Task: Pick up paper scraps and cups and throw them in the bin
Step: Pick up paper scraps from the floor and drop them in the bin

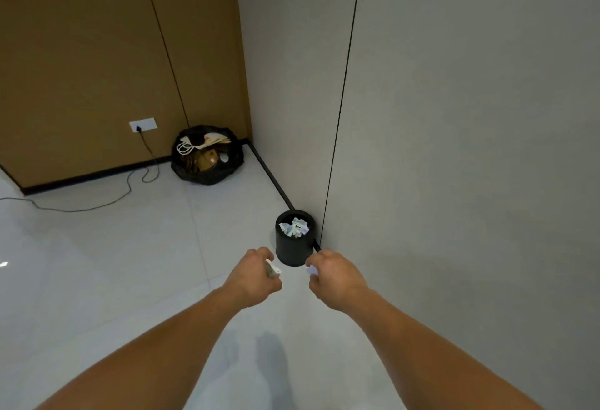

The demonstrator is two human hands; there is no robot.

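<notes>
Paper scraps [273, 269] are gripped in left hand [251, 275] and right hand [334, 275], just short of bin [292, 252].

Within right hand [336, 276], paper scrap [312, 269] mostly out of sight

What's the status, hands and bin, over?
Left hand grips a white paper scrap. Right hand pinches a pale scrap. Black bin just ahead by the wall, crumpled paper inside. Nothing between hands and bin.
</notes>
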